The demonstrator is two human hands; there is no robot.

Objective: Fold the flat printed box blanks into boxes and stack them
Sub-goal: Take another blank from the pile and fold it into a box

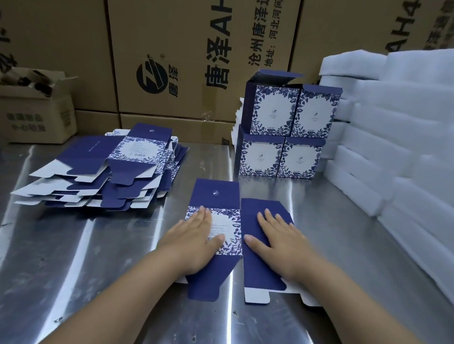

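Nearest, one flat box blank lies on the steel bench, navy with a white panel framed in blue leaves, its end flaps spread. Both grips press it flat, fingers straight, holding nothing: the left grip on the printed panel, the right grip on plain navy. Farther left sits a loose pile of blanks. Beyond, four folded boxes stand two on two, beside white foam slabs. Far left, an open carton holds dark items too dim to tell.
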